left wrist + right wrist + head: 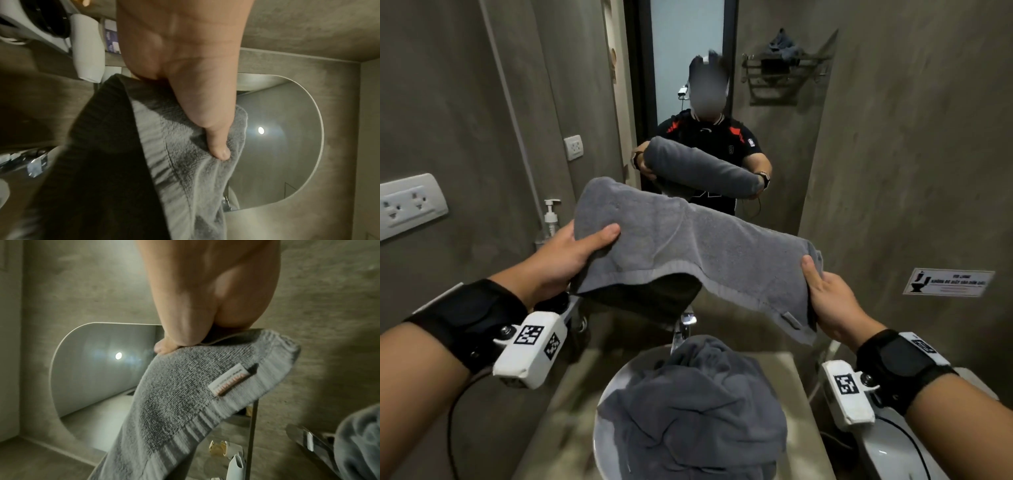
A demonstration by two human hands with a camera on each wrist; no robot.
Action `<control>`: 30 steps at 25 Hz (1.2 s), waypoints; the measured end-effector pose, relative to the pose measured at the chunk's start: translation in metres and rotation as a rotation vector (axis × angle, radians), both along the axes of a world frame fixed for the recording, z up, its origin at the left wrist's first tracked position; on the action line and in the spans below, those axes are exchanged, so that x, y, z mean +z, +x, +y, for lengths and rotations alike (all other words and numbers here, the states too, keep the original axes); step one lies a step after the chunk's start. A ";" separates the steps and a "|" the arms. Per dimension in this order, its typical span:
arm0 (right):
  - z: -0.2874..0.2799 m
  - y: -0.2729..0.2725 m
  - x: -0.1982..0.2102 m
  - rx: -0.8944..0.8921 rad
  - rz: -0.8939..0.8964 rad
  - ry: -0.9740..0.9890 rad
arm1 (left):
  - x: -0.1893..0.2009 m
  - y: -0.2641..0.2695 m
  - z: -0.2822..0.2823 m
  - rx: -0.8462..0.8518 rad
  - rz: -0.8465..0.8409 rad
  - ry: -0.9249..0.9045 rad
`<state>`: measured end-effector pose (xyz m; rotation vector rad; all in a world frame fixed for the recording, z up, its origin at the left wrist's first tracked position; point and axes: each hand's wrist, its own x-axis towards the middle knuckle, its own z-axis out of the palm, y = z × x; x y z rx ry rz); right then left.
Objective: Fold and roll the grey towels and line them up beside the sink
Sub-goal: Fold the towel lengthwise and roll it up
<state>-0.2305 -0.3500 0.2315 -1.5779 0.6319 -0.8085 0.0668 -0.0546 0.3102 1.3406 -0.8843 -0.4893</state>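
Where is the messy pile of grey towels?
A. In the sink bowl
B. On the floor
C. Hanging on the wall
A: the crumpled grey towels lie heaped inside the white sink, below the towel stretched between both hands.

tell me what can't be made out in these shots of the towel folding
- Left hand: fingers hidden under the held towel in the head view; only the thumb shows.
- Right hand: the same, fingers behind the towel's edge.
- Towel pile in the sink: how many cannot be counted; the bottom edge cuts it off.
- Wall sign: print too small.
- Towel label: blurred in the right wrist view.
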 end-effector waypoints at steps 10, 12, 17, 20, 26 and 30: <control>0.050 0.006 -0.125 0.181 -0.062 0.329 | -0.002 -0.034 -0.007 0.060 -0.062 -0.021; 0.061 0.007 -0.148 0.194 0.031 0.314 | -0.001 -0.039 -0.014 0.049 -0.165 0.053; 0.071 -0.006 -0.191 0.177 0.375 0.311 | -0.001 -0.038 -0.038 -0.031 -0.542 0.301; 0.064 -0.007 -0.184 0.230 0.464 0.188 | -0.006 -0.035 -0.054 -0.080 -0.792 0.476; 0.043 0.039 -0.107 0.473 0.304 -0.104 | 0.009 -0.037 -0.078 -0.275 -0.951 0.623; 0.039 0.060 -0.090 0.661 0.313 -0.170 | 0.015 -0.029 -0.089 -0.439 -1.124 0.653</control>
